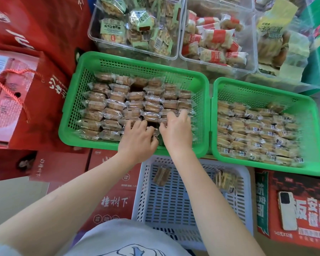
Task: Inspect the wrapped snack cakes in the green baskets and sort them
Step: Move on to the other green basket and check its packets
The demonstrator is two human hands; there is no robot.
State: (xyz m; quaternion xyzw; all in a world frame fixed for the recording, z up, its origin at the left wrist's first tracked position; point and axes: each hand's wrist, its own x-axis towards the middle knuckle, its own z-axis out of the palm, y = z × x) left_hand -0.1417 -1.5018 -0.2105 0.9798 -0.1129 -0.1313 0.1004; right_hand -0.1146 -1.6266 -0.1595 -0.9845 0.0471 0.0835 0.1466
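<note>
Left hand (137,139) curling fingers on wrapped cake at near edge of left green basket (92,60). Right hand (175,129) curling over cakes (116,106) just beside; real hold hard telling. Rows sitting mostly full here. Right green basket (266,89) waiting full. White basket (174,204) holding few cakes. Sorting looking early, most left.

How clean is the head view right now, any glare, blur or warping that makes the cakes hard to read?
Head view: even light and soft shadows; glare on the clear tubs and on wrappers in the right green basket; wide-angle bending toward the edges; cake labels too small and soft to read; both hands, left hand and right hand, reasonably sharp in the left green basket.
</note>
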